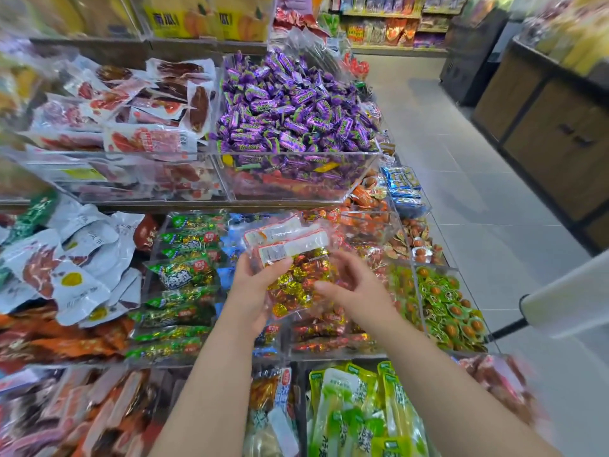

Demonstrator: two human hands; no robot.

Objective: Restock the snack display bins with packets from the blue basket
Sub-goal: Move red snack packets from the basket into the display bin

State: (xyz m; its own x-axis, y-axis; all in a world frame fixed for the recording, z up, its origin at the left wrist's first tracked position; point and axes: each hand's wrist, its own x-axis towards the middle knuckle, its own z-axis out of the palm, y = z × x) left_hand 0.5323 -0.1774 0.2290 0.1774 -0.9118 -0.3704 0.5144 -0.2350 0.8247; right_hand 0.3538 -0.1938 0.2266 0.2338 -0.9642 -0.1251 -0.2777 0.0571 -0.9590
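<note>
Above the clear bins (pixel 412 275), our left hand (pixel 255 285) gripped a bag of gold-wrapped sweets (pixel 298 278); our right hand (pixel 356 288) lay half-curled against it, grip unclear.

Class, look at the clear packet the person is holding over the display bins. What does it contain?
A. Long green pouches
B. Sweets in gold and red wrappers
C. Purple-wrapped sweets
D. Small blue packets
B: the clear packet gripped by the left hand shows shiny gold and red wrappers through its film, while the purple sweets lie heaped in a bin on the tier above.
</note>
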